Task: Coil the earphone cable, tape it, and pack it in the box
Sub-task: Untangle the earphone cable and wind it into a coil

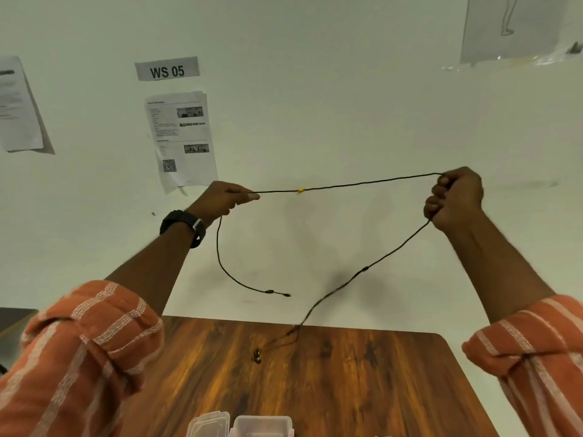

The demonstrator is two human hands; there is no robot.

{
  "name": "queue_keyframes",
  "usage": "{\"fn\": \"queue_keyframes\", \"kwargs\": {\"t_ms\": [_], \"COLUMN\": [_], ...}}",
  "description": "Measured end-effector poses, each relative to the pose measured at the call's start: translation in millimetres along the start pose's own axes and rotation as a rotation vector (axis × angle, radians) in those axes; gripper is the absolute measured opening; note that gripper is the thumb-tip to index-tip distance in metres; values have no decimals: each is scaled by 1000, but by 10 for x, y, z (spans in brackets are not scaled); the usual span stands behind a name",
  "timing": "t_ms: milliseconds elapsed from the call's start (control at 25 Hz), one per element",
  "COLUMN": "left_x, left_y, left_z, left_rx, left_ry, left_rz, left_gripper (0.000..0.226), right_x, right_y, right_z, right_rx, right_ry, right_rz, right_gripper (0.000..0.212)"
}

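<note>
A thin black earphone cable (347, 185) with a small yellow mark is stretched taut in the air between my two raised hands. My left hand (225, 198) pinches one part of it, and the plug end (277, 292) dangles below that hand. My right hand (454, 198) is fisted around the cable. From there the cable runs down to the earbuds (258, 355), which hang just over the wooden table (362, 389). Two clear plastic box parts (262, 425) lie at the table's near edge. No tape is visible.
A white wall stands close behind the table, with a "WS 05" label (167, 70) and printed sheets (181, 137) stuck on it. A black watch (184, 225) is on my left wrist. Another surface edge (15, 320) shows at the far left.
</note>
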State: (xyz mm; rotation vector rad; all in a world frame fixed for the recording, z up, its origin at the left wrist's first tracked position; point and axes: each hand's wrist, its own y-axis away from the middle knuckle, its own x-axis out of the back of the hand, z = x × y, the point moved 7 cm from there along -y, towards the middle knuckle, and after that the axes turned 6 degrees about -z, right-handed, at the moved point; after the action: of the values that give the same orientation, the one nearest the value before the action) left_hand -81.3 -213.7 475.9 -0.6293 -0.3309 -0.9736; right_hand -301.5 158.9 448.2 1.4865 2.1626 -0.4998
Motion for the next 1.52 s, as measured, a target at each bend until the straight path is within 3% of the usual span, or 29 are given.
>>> {"fn": "queue_keyframes", "kwargs": {"t_ms": [80,240,360,440,560,640,680,720,760,840,880,920,1040,1240,1400,1520], "left_x": [37,-170,-277,-334,-427,-461,-467,-451,-422,-337,-288,-239,-220,-431,-580,-614], "left_y": [-11,-118,-194,-222,-253,-268,-278,-289,-300,-312,-288,-238,-15,416,766,946], "left_z": [12,440,667,779,925,1040,1090,1137,1160,1091,991,847,316,-386,-671,-729], "left_rx": [8,-95,-124,-141,-188,-225,-240,-254,-259,-222,-187,-151,-70,24,114,153], "left_ry": [96,-161,19,111,149,142,131,114,104,123,138,151,226,472,546,507], "left_rz": [30,-48,-73,-106,-171,-188,-189,-186,-181,-174,-185,-211,-271,-317,-419,-473], "left_gripper": [25,37,34,29,24,19,16,12,8,7,9,13,21,27,27,30], "right_x": [-13,-162,-372,-594,-1074,-1400,-1531,-1640,-1734,-1831,-1823,-1778,-1505,-1291,-1117,-871], "right_y": [-20,-9,69,119,230,288,302,307,310,322,284,202,-55,-333,-464,-592], "right_z": [195,629,885,983,943,869,846,825,811,759,683,576,166,-285,-378,-182], "right_rx": [-103,-233,-249,-165,67,182,200,201,192,176,185,194,161,158,201,249], "right_ry": [186,577,767,933,1051,988,916,848,787,667,604,538,351,236,272,436], "right_rz": [-111,-353,-526,-577,-585,-637,-663,-686,-727,-830,-833,-794,-626,-526,-393,-234], "right_gripper": [24,23,28,32,74,108,115,112,96,42,25,23,24,25,29,33]}}
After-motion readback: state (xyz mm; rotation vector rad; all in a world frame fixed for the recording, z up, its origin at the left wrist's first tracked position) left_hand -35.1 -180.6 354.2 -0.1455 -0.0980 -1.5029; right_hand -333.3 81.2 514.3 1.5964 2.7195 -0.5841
